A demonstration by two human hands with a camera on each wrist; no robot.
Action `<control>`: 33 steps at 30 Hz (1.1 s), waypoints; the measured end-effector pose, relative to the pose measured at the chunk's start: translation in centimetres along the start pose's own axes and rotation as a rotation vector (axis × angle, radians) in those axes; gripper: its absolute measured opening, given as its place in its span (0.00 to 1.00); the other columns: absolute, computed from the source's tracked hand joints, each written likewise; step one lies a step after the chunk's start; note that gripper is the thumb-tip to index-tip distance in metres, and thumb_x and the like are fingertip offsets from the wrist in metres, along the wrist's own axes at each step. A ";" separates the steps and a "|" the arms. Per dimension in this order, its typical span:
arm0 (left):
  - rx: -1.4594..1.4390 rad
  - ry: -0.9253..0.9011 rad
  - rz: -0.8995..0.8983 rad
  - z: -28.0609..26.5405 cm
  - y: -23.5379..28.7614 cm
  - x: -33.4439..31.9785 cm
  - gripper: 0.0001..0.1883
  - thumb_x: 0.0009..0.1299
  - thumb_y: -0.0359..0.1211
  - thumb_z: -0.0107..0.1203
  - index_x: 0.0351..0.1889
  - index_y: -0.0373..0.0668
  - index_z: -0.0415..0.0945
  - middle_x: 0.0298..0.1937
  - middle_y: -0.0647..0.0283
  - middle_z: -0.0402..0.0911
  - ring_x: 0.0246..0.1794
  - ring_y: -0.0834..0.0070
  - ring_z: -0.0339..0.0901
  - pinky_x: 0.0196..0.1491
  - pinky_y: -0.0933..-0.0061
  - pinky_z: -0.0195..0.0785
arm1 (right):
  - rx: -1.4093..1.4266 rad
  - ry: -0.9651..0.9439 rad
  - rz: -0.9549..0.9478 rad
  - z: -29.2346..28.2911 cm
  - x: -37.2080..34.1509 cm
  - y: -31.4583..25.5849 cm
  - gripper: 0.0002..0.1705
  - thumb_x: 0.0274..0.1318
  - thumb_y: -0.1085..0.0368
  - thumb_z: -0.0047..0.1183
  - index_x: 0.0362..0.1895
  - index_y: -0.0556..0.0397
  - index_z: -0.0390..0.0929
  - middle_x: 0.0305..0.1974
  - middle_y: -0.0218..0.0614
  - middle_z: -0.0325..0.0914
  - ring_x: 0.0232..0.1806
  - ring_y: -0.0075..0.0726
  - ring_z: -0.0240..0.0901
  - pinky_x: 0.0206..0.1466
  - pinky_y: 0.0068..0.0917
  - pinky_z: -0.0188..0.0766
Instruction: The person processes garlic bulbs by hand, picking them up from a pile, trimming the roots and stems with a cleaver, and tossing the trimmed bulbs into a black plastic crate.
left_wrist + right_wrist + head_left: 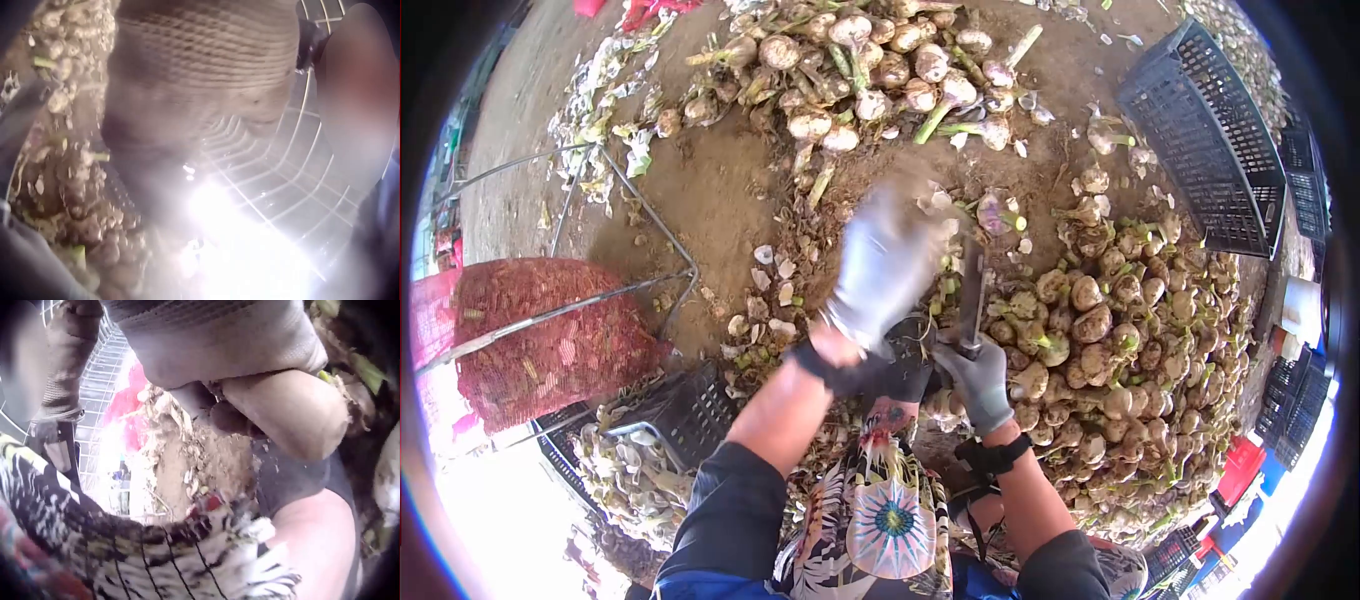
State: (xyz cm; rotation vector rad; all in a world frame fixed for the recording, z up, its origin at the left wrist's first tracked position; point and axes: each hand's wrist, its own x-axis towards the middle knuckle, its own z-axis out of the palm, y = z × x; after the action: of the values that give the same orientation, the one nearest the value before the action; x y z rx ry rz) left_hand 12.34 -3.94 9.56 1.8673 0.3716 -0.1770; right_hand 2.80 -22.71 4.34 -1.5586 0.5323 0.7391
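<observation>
My gloved right hand [978, 380] grips a knife [972, 290], its blade pointing away from me beside the garlic heap [1100, 340]. In the right wrist view, the curled glove fingers [294, 412] fill the upper middle. My gloved left hand [885, 265] is reached forward over the ground, left of the blade, and smeared by motion. A brownish blur surrounds its fingertips, and I cannot tell whether they hold anything. The left wrist view shows mostly the knitted glove back [206, 62]. Past the left hand lies a pile of garlic bulbs with stems [870, 75].
A black crate [1200, 130] stands tilted at the far right. On the left are a red mesh sack [550, 335], a metal frame [645, 205] and another black crate [685, 410] beside garlic trimmings [635, 465]. Loose skins [775, 275] litter the dirt floor.
</observation>
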 end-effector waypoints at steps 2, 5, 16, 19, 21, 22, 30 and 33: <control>0.350 0.527 -0.018 -1.5 -5.7 5.2 0.34 0.68 0.47 0.64 0.63 0.34 0.65 0.61 0.39 0.74 0.55 0.54 0.79 0.54 0.57 0.75 | -0.016 0.056 0.009 -1.1 0.8 0.5 0.10 0.57 0.72 0.62 0.44 0.59 0.83 0.28 0.28 0.81 0.23 0.19 0.72 0.26 0.20 0.67; 0.578 0.507 -0.275 -2.5 -10.8 8.6 0.38 0.63 0.46 0.65 0.67 0.38 0.62 0.65 0.38 0.68 0.55 0.44 0.78 0.55 0.53 0.74 | 0.035 0.074 0.026 -0.9 1.3 -0.2 0.12 0.55 0.72 0.65 0.44 0.60 0.84 0.31 0.25 0.82 0.31 0.15 0.72 0.34 0.18 0.70; -0.050 -0.016 0.054 0.0 -5.5 -4.8 0.20 0.60 0.23 0.63 0.52 0.37 0.76 0.44 0.57 0.83 0.46 0.69 0.83 0.51 0.69 0.76 | 0.353 -0.151 -0.241 1.7 3.8 -7.2 0.20 0.60 0.70 0.62 0.56 0.64 0.78 0.43 0.35 0.83 0.39 0.22 0.79 0.38 0.18 0.74; -0.675 -0.077 -0.173 0.8 -5.3 -5.8 0.26 0.59 0.21 0.63 0.57 0.35 0.71 0.46 0.62 0.81 0.48 0.75 0.79 0.53 0.70 0.74 | 0.206 -0.202 -0.170 2.3 3.1 -7.5 0.23 0.58 0.69 0.64 0.58 0.59 0.78 0.41 0.32 0.82 0.39 0.20 0.78 0.39 0.18 0.73; -0.611 -0.113 -0.179 0.1 -4.9 -6.0 0.29 0.58 0.20 0.63 0.59 0.35 0.69 0.48 0.63 0.79 0.49 0.77 0.77 0.53 0.71 0.73 | 0.112 -0.219 -0.143 1.9 2.6 -7.3 0.23 0.57 0.67 0.66 0.57 0.56 0.79 0.40 0.32 0.82 0.37 0.19 0.77 0.37 0.18 0.73; -0.548 -0.147 -0.191 -0.4 -4.6 -6.1 0.32 0.58 0.19 0.62 0.62 0.35 0.66 0.50 0.64 0.78 0.50 0.79 0.76 0.54 0.72 0.73 | -0.108 -0.155 -0.317 1.4 2.3 -7.4 0.21 0.54 0.67 0.66 0.54 0.53 0.80 0.37 0.32 0.81 0.36 0.22 0.78 0.36 0.23 0.73; -0.443 -0.178 0.020 -1.3 -6.1 -7.2 0.27 0.63 0.30 0.66 0.60 0.37 0.69 0.51 0.60 0.79 0.52 0.73 0.78 0.56 0.70 0.72 | -1.208 -0.042 -0.738 0.8 -1.7 -9.4 0.15 0.47 0.64 0.57 0.43 0.42 0.81 0.32 0.35 0.78 0.36 0.45 0.79 0.40 0.42 0.73; -0.442 -0.167 0.061 -1.4 -6.3 -7.8 0.27 0.63 0.31 0.65 0.60 0.38 0.69 0.52 0.60 0.79 0.53 0.74 0.77 0.56 0.70 0.72 | -1.281 -0.003 -0.680 0.9 -1.1 -9.0 0.15 0.46 0.64 0.57 0.42 0.42 0.80 0.32 0.34 0.78 0.36 0.44 0.79 0.40 0.42 0.72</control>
State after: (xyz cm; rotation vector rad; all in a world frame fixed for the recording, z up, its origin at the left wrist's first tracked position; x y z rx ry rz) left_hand 2.76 -2.12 6.76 1.4151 0.2164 -0.1908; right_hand 8.31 -20.82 11.31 -2.6799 -0.6455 0.5250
